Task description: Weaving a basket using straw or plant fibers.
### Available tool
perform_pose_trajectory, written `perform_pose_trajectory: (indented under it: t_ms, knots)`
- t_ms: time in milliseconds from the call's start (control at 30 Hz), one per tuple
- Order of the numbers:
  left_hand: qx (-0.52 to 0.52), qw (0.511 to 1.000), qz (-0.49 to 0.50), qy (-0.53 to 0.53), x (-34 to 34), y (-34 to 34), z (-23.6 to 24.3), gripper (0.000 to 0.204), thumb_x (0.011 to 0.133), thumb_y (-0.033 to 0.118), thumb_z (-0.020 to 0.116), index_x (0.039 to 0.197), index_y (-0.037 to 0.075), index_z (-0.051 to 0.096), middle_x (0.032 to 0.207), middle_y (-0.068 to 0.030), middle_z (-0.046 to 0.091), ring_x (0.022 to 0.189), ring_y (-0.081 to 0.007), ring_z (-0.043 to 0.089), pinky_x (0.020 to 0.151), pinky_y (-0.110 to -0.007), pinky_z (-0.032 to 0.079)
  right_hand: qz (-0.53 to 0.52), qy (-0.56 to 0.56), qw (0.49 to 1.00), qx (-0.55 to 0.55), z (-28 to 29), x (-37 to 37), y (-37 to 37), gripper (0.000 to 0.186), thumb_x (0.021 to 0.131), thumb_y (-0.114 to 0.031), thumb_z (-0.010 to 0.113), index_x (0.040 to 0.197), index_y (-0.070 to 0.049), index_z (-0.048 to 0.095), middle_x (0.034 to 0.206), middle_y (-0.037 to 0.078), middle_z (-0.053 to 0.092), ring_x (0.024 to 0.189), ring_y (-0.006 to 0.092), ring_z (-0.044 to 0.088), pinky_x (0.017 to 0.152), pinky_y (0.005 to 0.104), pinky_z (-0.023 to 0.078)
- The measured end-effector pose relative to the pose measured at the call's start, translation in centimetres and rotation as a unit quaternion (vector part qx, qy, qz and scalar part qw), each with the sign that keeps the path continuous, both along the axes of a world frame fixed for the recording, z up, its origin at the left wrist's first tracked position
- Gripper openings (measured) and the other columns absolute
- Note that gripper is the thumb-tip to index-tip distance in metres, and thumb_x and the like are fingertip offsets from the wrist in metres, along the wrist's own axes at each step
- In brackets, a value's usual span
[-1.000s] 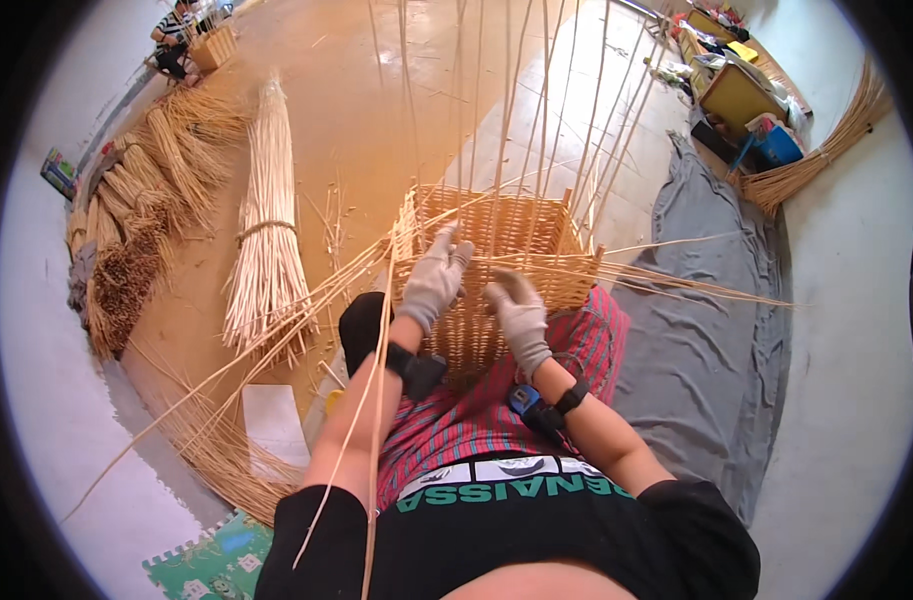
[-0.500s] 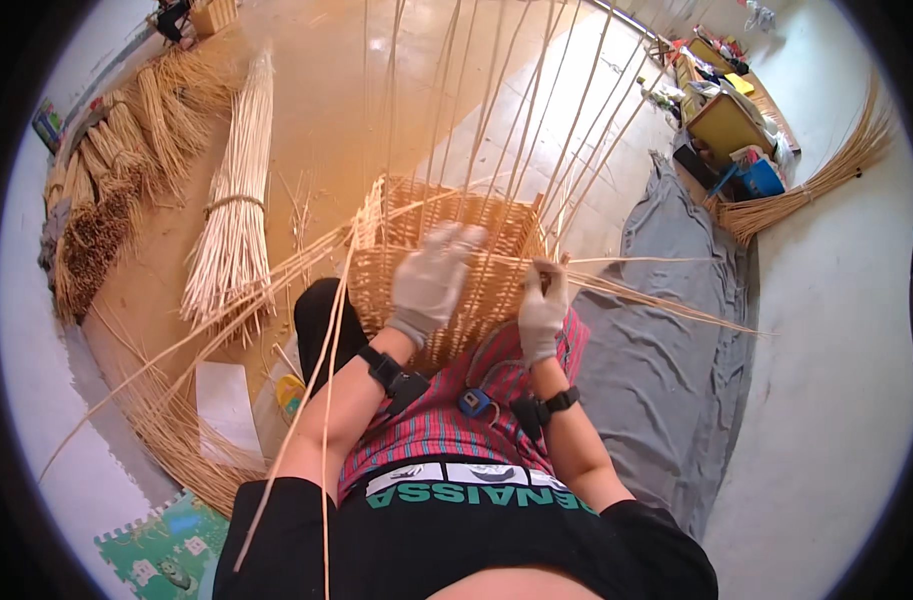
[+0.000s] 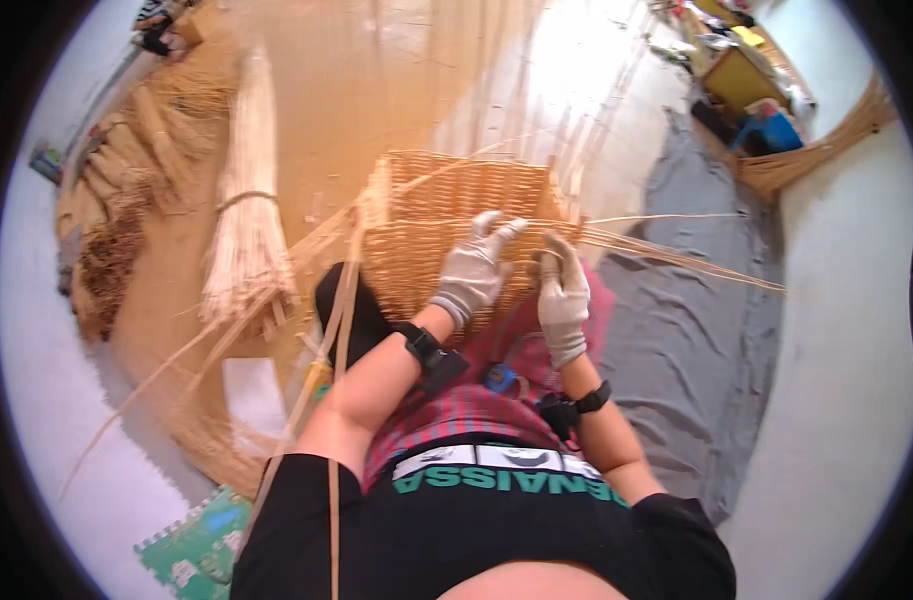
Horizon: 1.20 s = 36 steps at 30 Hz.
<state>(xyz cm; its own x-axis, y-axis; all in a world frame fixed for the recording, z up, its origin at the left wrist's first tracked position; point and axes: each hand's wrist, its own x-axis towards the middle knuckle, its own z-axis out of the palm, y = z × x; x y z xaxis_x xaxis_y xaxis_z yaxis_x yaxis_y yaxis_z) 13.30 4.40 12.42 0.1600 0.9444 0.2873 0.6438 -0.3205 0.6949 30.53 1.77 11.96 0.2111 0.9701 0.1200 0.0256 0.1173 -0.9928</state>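
Note:
A square woven wicker basket (image 3: 406,262) rests tilted on my lap, its open mouth away from me and tall bare stakes rising from its far side. My left hand (image 3: 479,265), in a pale work glove, lies on the near wall just below the rim, fingers spread. At the near right corner, my gloved right hand (image 3: 564,300) has its fingers bent towards the thumb against the weave; what is between them is hidden. Loose cane strands (image 3: 676,262) stick out to the right of the basket. Longer cane strands (image 3: 344,300) trail from its left corner past my left arm.
A tied bundle of pale canes (image 3: 248,200) lies on the floor at left, beside several darker bundles (image 3: 116,215). A grey cloth (image 3: 681,340) spreads to the right. Boxes and a blue container (image 3: 771,132) stand far right. A blue tape measure (image 3: 499,377) is on my lap.
My left hand has shifted right along the near wall and its fingers have spread. The right hand stays at the right corner. The view has moved slightly, and the upright stakes look blurred.

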Motion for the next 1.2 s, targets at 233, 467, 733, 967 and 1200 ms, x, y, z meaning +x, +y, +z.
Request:
perform_pose_trajectory:
  t_ms: [233, 467, 733, 967, 1200]
  knots:
    - [0.050, 0.947, 0.316, -0.004, -13.1, -6.0, -2.2, 0.040, 0.086, 0.015, 0.075, 0.125, 0.014, 0.063, 0.125, -0.0160, 0.062, 0.113, -0.0377, 0.061, 0.097, -0.044, 0.052, 0.141, -0.180, 0.972, -0.059, 5.2, -22.2, 8.1, 0.094, 0.092, -0.050, 0.069, 0.156, 0.005, 0.027, 0.152, 0.028, 0.045, 0.140, 0.0376, 0.049, 0.114, 0.0463, 0.040]
    - [0.053, 0.926, 0.249, 0.279, -17.0, -4.6, -0.9, 0.063, 0.086, 0.021, 0.072, 0.144, 0.014, 0.049, 0.132, -0.0186, 0.061, 0.118, -0.0382, 0.060, 0.099, -0.045, 0.048, -0.015, -0.037, 0.936, -0.349, -0.1, -25.3, 15.8, 0.130, 0.074, -0.068, 0.080, 0.159, 0.005, 0.014, 0.155, 0.035, 0.035, 0.143, 0.0438, 0.043, 0.116, 0.0471, 0.039]
    - [-0.076, 0.956, 0.219, 0.182, -17.8, -4.6, -1.1, 0.065, 0.086, 0.020, 0.073, 0.144, 0.015, 0.044, 0.134, -0.0096, 0.065, 0.112, -0.0336, 0.067, 0.090, -0.044, 0.053, 0.114, 0.127, 0.984, 0.061, 2.8, -25.9, 12.7, 0.037, 0.106, -0.037, 0.058, 0.120, -0.005, 0.072, 0.074, -0.003, 0.062, 0.075, 0.0082, 0.056, 0.067, 0.0259, 0.049]
    - [-0.035, 0.959, 0.227, 0.168, -18.1, -4.1, -1.8, 0.061, 0.085, 0.017, 0.076, 0.140, 0.015, 0.051, 0.131, -0.0135, 0.067, 0.108, -0.0382, 0.068, 0.090, -0.046, 0.055, 0.260, 0.005, 0.965, -0.020, 6.1, -22.5, 10.9, 0.044, 0.099, -0.042, 0.069, 0.130, -0.012, 0.066, 0.084, 0.012, 0.070, 0.067, 0.0136, 0.061, 0.060, 0.0333, 0.052]
    - [0.006, 0.965, 0.232, 0.124, -18.6, -2.5, -4.3, 0.082, 0.072, 0.046, 0.088, 0.136, 0.010, 0.053, 0.123, -0.0205, 0.069, 0.105, -0.0385, 0.069, 0.086, -0.048, 0.055, 0.038, 0.068, 0.963, 0.257, 4.4, -20.0, 7.6, 0.046, 0.099, -0.024, 0.069, 0.138, -0.004, 0.054, 0.110, 0.009, 0.068, 0.099, 0.0144, 0.064, 0.081, 0.0294, 0.056]
